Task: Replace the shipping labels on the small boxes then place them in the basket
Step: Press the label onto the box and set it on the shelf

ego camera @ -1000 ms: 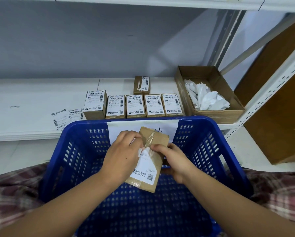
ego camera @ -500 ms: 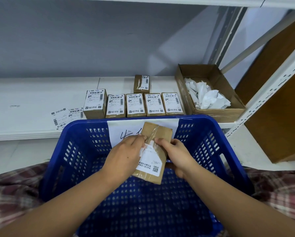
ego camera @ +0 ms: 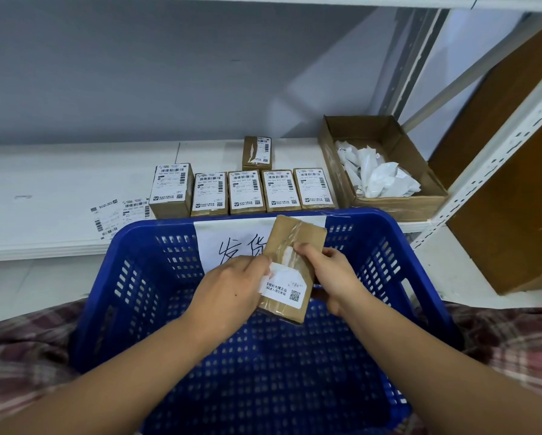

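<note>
Over the blue basket (ego camera: 144, 277) I hold a small brown box (ego camera: 298, 238), tilted. My right hand (ego camera: 329, 274) grips its right side. My left hand (ego camera: 232, 290) pinches the white shipping label (ego camera: 284, 288), whose upper part is peeled off the box and curled down; its lower part still sticks. A row of several labelled small boxes (ego camera: 246, 191) stands on the white shelf behind the basket, with one more box (ego camera: 257, 152) behind the row. Loose new labels (ego camera: 119, 215) lie on the shelf at the left.
An open cardboard box (ego camera: 398, 202) with crumpled white label scraps (ego camera: 379, 177) sits at the right of the shelf. A paper sign (ego camera: 229, 243) is taped inside the basket's far wall. White shelf uprights (ego camera: 495, 158) and a brown board stand at the right.
The box has risen slightly toward the basket's far rim. My left hand has peeled the label further down, exposing more bare cardboard and tape.
</note>
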Demonstrator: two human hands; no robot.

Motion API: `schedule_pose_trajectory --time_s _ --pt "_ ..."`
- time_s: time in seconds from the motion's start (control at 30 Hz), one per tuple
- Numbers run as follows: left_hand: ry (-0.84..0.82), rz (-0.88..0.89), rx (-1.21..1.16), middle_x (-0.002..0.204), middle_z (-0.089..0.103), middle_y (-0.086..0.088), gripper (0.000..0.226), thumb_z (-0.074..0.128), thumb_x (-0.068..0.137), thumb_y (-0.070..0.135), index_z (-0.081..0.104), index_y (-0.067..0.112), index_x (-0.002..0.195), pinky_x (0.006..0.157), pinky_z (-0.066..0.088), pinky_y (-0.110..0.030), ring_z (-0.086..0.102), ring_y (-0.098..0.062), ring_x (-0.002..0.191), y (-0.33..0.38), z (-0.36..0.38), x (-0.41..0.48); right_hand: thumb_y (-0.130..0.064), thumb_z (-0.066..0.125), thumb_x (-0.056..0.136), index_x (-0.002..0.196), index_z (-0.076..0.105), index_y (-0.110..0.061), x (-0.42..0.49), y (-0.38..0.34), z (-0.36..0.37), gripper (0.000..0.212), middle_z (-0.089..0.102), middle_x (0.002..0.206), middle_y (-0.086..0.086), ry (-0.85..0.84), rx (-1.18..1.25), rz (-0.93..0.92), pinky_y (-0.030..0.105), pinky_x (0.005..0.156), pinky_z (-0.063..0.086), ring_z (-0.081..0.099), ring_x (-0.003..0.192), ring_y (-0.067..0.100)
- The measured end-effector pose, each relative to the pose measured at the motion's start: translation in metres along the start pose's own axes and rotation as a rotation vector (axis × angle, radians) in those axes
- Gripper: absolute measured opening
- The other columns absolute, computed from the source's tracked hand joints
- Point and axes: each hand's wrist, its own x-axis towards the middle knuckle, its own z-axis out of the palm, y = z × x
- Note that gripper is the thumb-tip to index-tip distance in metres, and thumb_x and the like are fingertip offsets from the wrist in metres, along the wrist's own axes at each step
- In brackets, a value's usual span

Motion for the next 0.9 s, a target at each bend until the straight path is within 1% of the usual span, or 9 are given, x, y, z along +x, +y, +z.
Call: schedule_pose_trajectory --time_s 0.2,0.37,0.43,0.53,0.6,0.67,0.73,0.8,0.9 --pt "-0.023 0.017 0.059 0.078 0.072 -0.003 0.06 0.086 0.055 0.002 0.04 0.02 0.09 0.042 0.052 -0.028 0.065 -0.02 0.057 0.002 0.002 -0.002 -0.037 0.075 0.08 0.122 0.051 -0.01 0.005 0.001 -0.003 0.054 0.069 0.104 0.008 0.033 0.009 0.012 0.033 0.061 0.055 0.069 0.084 0.021" --pt "-0.004 0.056 0.077 0.068 0.068 -0.001 0.053 0.089 0.047 0.003 0.056 0.015 0.087 0.04 0.047 -0.021 0.061 -0.018 0.049 0.006 -0.003 0.001 -0.038 0.078 0.077 0.121 0.054 -0.01 0.008 0.0 -0.004 0.057 0.071 0.103 0.007 0.051 0.0 -0.009 0.032 0.06 0.055 0.071 0.083 0.021" --pt "0.004 0.087 0.081 0.067 0.067 -0.001 0.056 0.088 0.047 0.002 0.054 0.014 0.09 0.042 0.049 -0.023 0.06 -0.019 0.05 0.009 -0.005 0.001 -0.038 0.077 0.077 0.121 0.054 -0.01 0.008 -0.002 -0.004 0.056 0.071 0.102 0.007 0.063 0.002 -0.021 0.033 0.061 0.056 0.072 0.084 0.022" --pt "0.015 0.16 0.053 0.077 0.067 -0.002 0.053 0.078 0.058 0.0 0.046 0.016 0.096 0.054 0.053 -0.029 0.062 -0.022 0.061 0.009 -0.008 0.004 -0.037 0.076 0.08 0.118 0.056 -0.01 0.003 -0.005 -0.004 0.051 0.072 0.1 0.006 0.033 -0.006 -0.017 0.031 0.061 0.055 0.071 0.082 0.02" --pt "0.002 0.181 0.032 0.092 0.063 -0.002 0.042 0.064 0.069 -0.002 0.044 0.016 0.101 0.062 0.054 -0.032 0.063 -0.023 0.072 0.007 -0.01 0.006 -0.038 0.073 0.082 0.116 0.06 -0.009 -0.001 -0.006 -0.003 0.046 0.073 0.099 0.007 -0.05 -0.041 0.013 0.033 0.07 0.056 0.071 0.084 0.021" --pt "-0.023 0.087 -0.087 0.112 0.05 0.001 0.055 0.067 0.071 -0.007 0.043 0.019 0.113 0.065 0.055 -0.037 0.062 -0.023 0.084 0.005 -0.011 0.005 -0.038 0.07 0.086 0.113 0.063 -0.009 -0.005 -0.004 0.0 0.04 0.074 0.097 0.008 -0.133 -0.081 0.023 0.034 0.073 0.055 0.07 0.084 0.022" --pt "-0.042 -0.048 -0.274 0.123 0.035 0.008 0.086 0.074 0.069 -0.01 0.032 0.033 0.131 0.063 0.054 -0.03 0.056 -0.009 0.084 0.005 -0.014 0.005 -0.037 0.068 0.087 0.113 0.063 -0.009 -0.006 -0.002 0.002 0.038 0.074 0.093 0.006 -0.164 -0.099 0.002 0.031 0.068 0.055 0.07 0.08 0.019" --pt "-0.053 -0.187 -0.389 0.122 0.023 0.021 0.101 0.074 0.069 -0.011 0.025 0.048 0.135 0.071 0.047 -0.011 0.05 -0.002 0.085 0.005 -0.015 0.005 -0.037 0.07 0.086 0.115 0.062 -0.01 -0.005 0.0 0.003 0.041 0.073 0.095 0.005 -0.156 -0.093 -0.006 0.032 0.069 0.056 0.07 0.08 0.018" --pt "-0.042 -0.346 -0.422 0.129 0.016 0.024 0.069 0.08 0.069 -0.001 0.055 0.03 0.125 0.081 0.032 0.004 0.041 0.013 0.097 0.003 -0.013 0.008 -0.039 0.073 0.082 0.118 0.059 -0.011 -0.002 0.002 0.004 0.048 0.073 0.1 0.006 -0.143 -0.071 0.014 0.042 0.086 0.058 0.07 0.089 0.023"
